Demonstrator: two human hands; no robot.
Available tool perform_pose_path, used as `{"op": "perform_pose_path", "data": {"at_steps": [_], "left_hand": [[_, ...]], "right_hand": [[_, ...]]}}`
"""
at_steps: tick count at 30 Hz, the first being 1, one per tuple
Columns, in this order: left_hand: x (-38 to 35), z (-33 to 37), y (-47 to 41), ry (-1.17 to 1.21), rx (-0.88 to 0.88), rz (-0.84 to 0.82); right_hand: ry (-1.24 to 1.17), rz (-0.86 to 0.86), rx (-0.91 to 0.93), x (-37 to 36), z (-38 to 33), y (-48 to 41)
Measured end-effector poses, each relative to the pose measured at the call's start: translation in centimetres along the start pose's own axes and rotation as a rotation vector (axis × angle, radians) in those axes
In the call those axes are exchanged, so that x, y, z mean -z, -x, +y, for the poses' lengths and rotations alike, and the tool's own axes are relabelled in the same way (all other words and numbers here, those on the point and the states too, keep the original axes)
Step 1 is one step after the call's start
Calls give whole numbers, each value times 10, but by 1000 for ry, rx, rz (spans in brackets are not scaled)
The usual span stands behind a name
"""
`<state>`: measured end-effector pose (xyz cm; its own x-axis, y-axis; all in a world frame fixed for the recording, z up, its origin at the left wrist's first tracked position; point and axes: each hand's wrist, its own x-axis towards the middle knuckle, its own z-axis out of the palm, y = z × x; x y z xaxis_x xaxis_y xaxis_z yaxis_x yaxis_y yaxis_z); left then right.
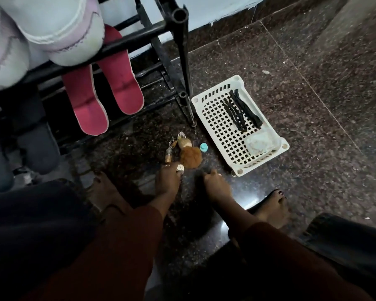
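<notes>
Beside the white basket (217, 124), the left hand (168, 180) pinches a small silver piece (180, 168) by the furry keychain (190, 158); the right hand (215, 183) is curled, its grip impossible to judge. A hurried lift could snag the keychain and scatter the teal cap (203, 147)

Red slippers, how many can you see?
2: the left slipper and the right slipper lean side by side on the black rack; more may hide behind the white shoes.

On the floor (295, 79), a keychain (190, 157) and cap (203, 147) lie between the shoe rack (182, 61) at left and the basket (217, 129) at right, straps (241, 109) and a packet (259, 142) inside it, the left hand (168, 180) and right hand (217, 185) just before them.
</notes>
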<state>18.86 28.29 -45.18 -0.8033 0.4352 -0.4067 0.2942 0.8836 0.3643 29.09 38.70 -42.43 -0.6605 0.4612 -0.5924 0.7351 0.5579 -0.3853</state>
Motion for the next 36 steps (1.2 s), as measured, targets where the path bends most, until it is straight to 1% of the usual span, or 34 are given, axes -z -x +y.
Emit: {"op": "perform_pose_path", "data": {"at_steps": [1,4,5,7,8,10,12,14,16,19,22,24,27,31,34,36], "left_hand": [[-1,1,0,-1,-3,17],[-4,0,12,-32,-24,85],[-4,1,18,-16,-8,123],[-5,6,28,87,39,251],[-5,12,31,141,27,321],[-3,33,31,160,-94,411],[1,61,22,160,-210,384],[3,90,10,143,-258,263],[8,116,0,90,-280,113],[9,141,-17,14,-288,0],[6,156,-28,-5,-266,-77],[4,164,-32,-46,-308,-85],[3,172,-36,-27,-347,-108],[-5,171,-40,5,-307,-127],[-4,160,-34,-7,-303,-65],[-4,143,-26,54,-258,11]], "right_hand": [[-8,-13,-10,0,0,0],[1,26,72,-2,5,6],[4,85,108,-1,8,9],[49,260,191,7,11,17],[25,344,200,13,12,21],[-78,516,167,26,13,23],[-130,643,106,38,17,18],[-104,723,52,47,24,10],[-102,721,-5,55,33,4],[-104,610,-134,58,43,-2],[-74,581,-182,56,49,-8],[-88,581,-194,55,51,-12],[-90,593,-192,52,52,-16],[-103,617,-169,49,51,-19],[-105,610,-190,51,46,-14],[-97,662,-220,51,38,-9]]}}
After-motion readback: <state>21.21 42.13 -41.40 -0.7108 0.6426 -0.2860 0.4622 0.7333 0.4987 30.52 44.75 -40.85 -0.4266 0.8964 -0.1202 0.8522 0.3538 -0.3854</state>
